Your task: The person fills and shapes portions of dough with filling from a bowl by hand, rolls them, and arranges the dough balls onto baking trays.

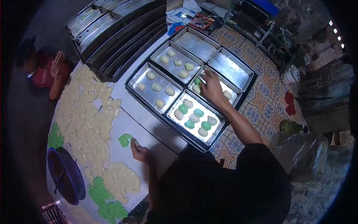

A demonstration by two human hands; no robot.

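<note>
The right hand (212, 86) is extended at full arm's reach, palm down with fingers spread and slightly curled, over a baking tin (215, 89) toward three o'clock of the tray block, its fingertips touching a green dough piece (197, 81) at the tin's ten o'clock corner. The left hand (138, 149) rests on the white worktable (145, 119), fingers curled together, just at five o'clock of a green dough scrap (125, 139); whether it pinches anything cannot be told. Filled tin (195, 116) lies at seven o'clock of the right hand.

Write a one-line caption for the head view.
Right hand places dough pieces in a tray; left hand rests beside green dough on the table.
</note>
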